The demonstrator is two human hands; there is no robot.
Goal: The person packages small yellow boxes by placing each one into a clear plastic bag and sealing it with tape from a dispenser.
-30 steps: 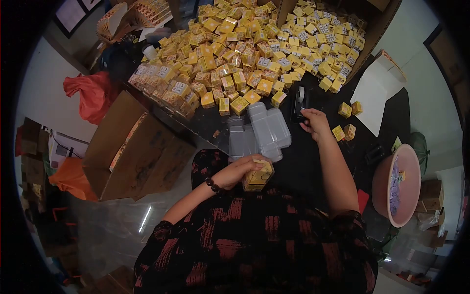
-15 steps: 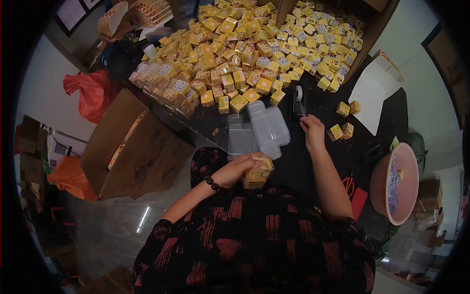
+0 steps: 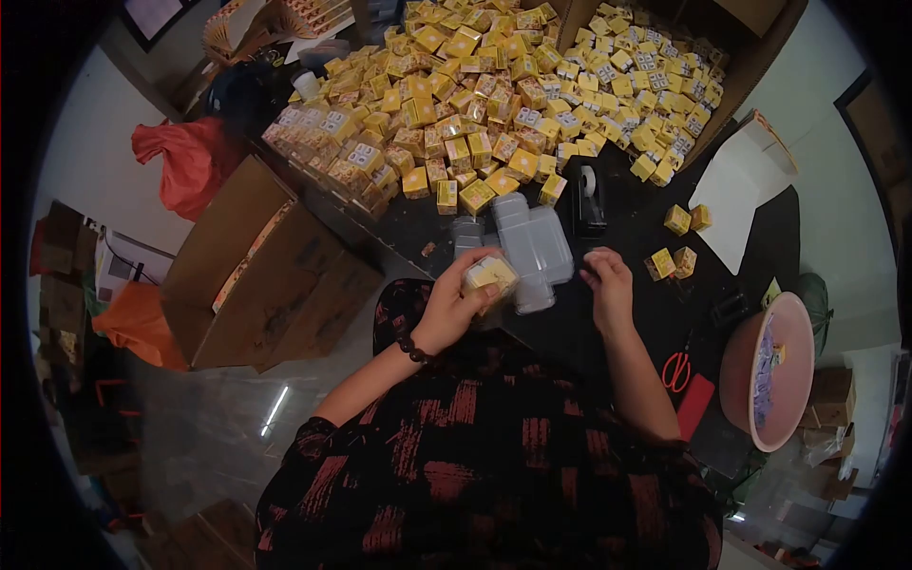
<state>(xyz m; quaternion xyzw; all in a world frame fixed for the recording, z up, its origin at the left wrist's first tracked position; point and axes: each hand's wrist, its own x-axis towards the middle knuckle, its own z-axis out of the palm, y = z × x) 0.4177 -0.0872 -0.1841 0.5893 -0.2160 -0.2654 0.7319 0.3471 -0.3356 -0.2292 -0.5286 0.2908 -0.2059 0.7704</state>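
My left hand (image 3: 453, 304) is wrapped round a small yellow box (image 3: 491, 272), its thumb across the near side. The box is tilted, with a pale face upward. Just beyond it lie flat, unfolded clear plastic boxes (image 3: 535, 245), partly overlapping. My right hand (image 3: 608, 280) is above the black table, its fingers curled together; whatever they pinch, if anything, is too small to make out. Past its fingertips stands a black tape dispenser (image 3: 590, 201) with a roll of tape, apart from the hand.
A large heap of yellow boxes (image 3: 456, 104) covers the table's far side, part in a cardboard carton (image 3: 750, 85). Several loose boxes (image 3: 677, 219) sit right. Red-handled scissors (image 3: 676, 371) and a pink basin (image 3: 779, 380) are near right. A cardboard box (image 3: 275, 275) stands left.
My right hand has come away from the tape dispenser, toward me. My left hand has raised and turned the yellow box, and its thumb now shows. The whole view has shifted slightly.
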